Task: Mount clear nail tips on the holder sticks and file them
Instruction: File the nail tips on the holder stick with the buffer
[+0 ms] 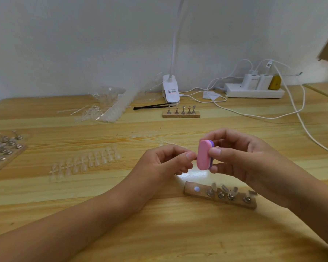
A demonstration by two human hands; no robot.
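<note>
My right hand (pixel 240 157) grips a small pink and purple buffer block (pixel 204 155) between thumb and fingers, above the table. My left hand (pixel 167 163) pinches something tiny at its fingertips, pressed against the block's left edge; the item itself is hidden. Below the hands lies a wooden holder base (pixel 218 195) with several metal sticks carrying clear nail tips, and a white blob of putty at its left end. A strip of clear nail tips (pixel 85 161) lies left of my hands.
A second wooden base with sticks (pixel 181 112) stands at the back, near a white clip lamp (pixel 170 89). A power strip (pixel 254 90) with white cables trails right. More holders (pixel 4 148) sit at the left edge. Loose tip strips and plastic bags (pixel 106 108) lie behind.
</note>
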